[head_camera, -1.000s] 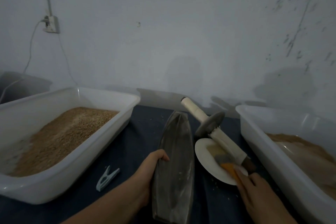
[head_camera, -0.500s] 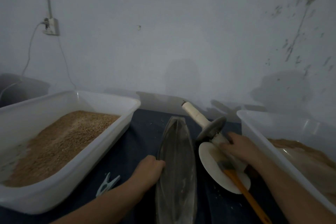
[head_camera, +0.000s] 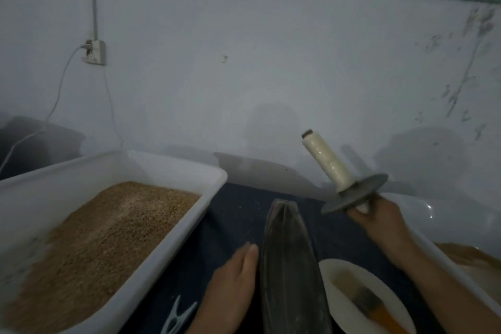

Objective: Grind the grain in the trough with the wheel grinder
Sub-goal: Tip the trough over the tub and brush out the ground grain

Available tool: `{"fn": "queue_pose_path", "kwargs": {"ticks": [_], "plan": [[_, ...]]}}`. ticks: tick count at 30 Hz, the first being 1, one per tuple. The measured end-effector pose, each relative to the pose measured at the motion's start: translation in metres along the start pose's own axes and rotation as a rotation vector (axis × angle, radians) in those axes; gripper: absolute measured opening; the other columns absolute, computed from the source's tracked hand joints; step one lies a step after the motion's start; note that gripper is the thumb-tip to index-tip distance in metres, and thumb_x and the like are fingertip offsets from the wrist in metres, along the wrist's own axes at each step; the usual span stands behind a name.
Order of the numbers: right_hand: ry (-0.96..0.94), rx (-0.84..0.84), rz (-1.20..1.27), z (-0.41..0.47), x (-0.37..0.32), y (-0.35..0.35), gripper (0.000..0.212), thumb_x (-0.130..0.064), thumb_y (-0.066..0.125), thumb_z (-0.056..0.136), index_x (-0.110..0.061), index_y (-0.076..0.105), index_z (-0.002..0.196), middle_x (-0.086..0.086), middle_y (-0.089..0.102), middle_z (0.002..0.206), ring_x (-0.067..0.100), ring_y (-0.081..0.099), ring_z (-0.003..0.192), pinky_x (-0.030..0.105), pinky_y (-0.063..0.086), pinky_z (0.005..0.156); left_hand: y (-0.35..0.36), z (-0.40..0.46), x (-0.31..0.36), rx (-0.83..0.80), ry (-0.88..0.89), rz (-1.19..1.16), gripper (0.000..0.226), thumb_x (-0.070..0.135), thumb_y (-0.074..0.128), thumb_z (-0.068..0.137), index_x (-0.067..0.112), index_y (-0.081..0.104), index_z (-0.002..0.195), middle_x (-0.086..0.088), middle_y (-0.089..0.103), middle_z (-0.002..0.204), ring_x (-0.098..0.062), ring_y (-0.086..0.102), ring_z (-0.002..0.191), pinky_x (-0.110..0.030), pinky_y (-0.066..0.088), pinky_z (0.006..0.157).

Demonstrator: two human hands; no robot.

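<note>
The dark boat-shaped trough (head_camera: 290,266) lies lengthwise on the dark cloth in the middle, and little or no grain shows in it. My left hand (head_camera: 233,287) rests flat against its left side, fingers straight. My right hand (head_camera: 379,221) grips the near handle of the wheel grinder (head_camera: 352,192), a grey disc on a pale axle. It hangs in the air to the right of the trough's far tip, far handle tilted up and left.
A white tub (head_camera: 162,247) of brown grain stands on the left. Another white tub (head_camera: 444,228) with ground material stands on the right. A white plate (head_camera: 352,276) carrying an orange-handled brush (head_camera: 368,304) lies right of the trough. A pale clothes peg (head_camera: 177,317) lies near my left wrist.
My right hand took hold of the wheel grinder where it lay across the plate and lifted it up and to the right. My left hand's fingers straightened along the trough's side.
</note>
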State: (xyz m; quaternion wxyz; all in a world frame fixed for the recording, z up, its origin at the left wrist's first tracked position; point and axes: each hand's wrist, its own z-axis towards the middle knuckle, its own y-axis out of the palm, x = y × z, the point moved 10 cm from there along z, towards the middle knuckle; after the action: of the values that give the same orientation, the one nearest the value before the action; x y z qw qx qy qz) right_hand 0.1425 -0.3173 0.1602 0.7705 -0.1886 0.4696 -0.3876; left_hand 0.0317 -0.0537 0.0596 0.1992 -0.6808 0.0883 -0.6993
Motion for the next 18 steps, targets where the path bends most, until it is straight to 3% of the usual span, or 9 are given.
{"fn": "queue_pose_path", "kwargs": {"ticks": [2,4,6,7,10,13,15,18], "plan": [[-0.08,-0.082,0.12,-0.005,-0.028,-0.008,0.024,-0.011,0.071,0.081,0.001,0.062,0.099,0.009,0.064,0.091,0.023,0.06,0.081,0.03,0.048,0.071,-0.014,-0.001,0.007,0.115,0.061,-0.243,0.041,0.039,0.035,0.097,0.032,0.042,0.136,0.002,0.049,0.138,-0.016,0.051,0.12,-0.036,0.037,0.107],[-0.175,-0.224,0.193,-0.021,-0.056,-0.003,0.014,-0.004,0.07,0.079,-0.014,0.06,0.081,-0.002,0.061,0.079,0.007,0.054,0.07,0.019,0.045,0.063,-0.024,-0.003,0.014,0.175,0.131,-0.433,0.044,0.037,0.038,0.095,0.034,0.035,0.139,0.002,0.047,0.137,-0.015,0.055,0.113,-0.034,0.046,0.098],[-0.287,-0.37,0.139,-0.041,-0.082,0.009,0.036,-0.002,0.073,0.076,-0.03,0.051,0.072,-0.019,0.056,0.068,-0.004,0.054,0.065,0.016,0.044,0.064,-0.035,-0.004,0.019,0.202,0.167,-0.564,0.052,0.043,0.038,0.092,0.035,0.028,0.142,0.003,0.043,0.14,-0.011,0.055,0.111,-0.025,0.048,0.086],[-0.324,-0.437,0.089,-0.051,-0.09,0.018,0.041,-0.004,0.075,0.074,-0.036,0.05,0.075,-0.021,0.058,0.068,-0.007,0.057,0.068,0.014,0.045,0.067,-0.039,-0.003,0.019,0.195,0.179,-0.627,0.06,0.05,0.038,0.087,0.036,0.026,0.144,0.003,0.043,0.14,-0.009,0.057,0.108,-0.022,0.048,0.083],[-0.42,-0.594,-0.093,-0.077,-0.097,0.049,0.036,-0.024,0.079,0.072,-0.037,0.057,0.097,-0.015,0.062,0.103,-0.002,0.059,0.094,0.02,0.049,0.083,-0.044,-0.001,0.016,0.144,0.19,-0.824,0.078,0.061,0.044,0.074,0.033,0.028,0.145,0.001,0.05,0.135,-0.009,0.065,0.1,-0.023,0.053,0.081],[-0.459,-0.613,-0.15,-0.084,-0.092,0.065,0.049,-0.034,0.076,0.072,-0.029,0.057,0.117,-0.007,0.06,0.119,0.007,0.057,0.106,0.03,0.047,0.091,-0.049,0.001,0.004,0.171,0.161,-0.865,0.047,0.034,0.052,0.088,0.031,0.04,0.134,0.003,0.058,0.12,-0.007,0.067,0.092,-0.019,0.056,0.066],[-0.48,-0.634,-0.164,-0.086,-0.09,0.071,0.049,-0.037,0.075,0.073,-0.03,0.057,0.118,-0.009,0.059,0.118,0.006,0.057,0.106,0.028,0.047,0.09,-0.048,0.003,-0.006,0.19,0.113,-0.864,0.036,0.018,0.052,0.092,0.027,0.046,0.126,0.0,0.059,0.114,-0.013,0.067,0.092,-0.021,0.056,0.063],[-0.497,-0.632,-0.19,-0.083,-0.086,0.075,0.043,-0.041,0.074,0.072,-0.032,0.058,0.111,-0.014,0.059,0.109,0.003,0.058,0.1,0.016,0.045,0.081,-0.044,0.007,-0.016,0.178,0.043,-0.893,0.035,0.013,0.052,0.092,0.019,0.048,0.126,-0.005,0.06,0.113,-0.017,0.066,0.093,-0.025,0.056,0.067]]}}
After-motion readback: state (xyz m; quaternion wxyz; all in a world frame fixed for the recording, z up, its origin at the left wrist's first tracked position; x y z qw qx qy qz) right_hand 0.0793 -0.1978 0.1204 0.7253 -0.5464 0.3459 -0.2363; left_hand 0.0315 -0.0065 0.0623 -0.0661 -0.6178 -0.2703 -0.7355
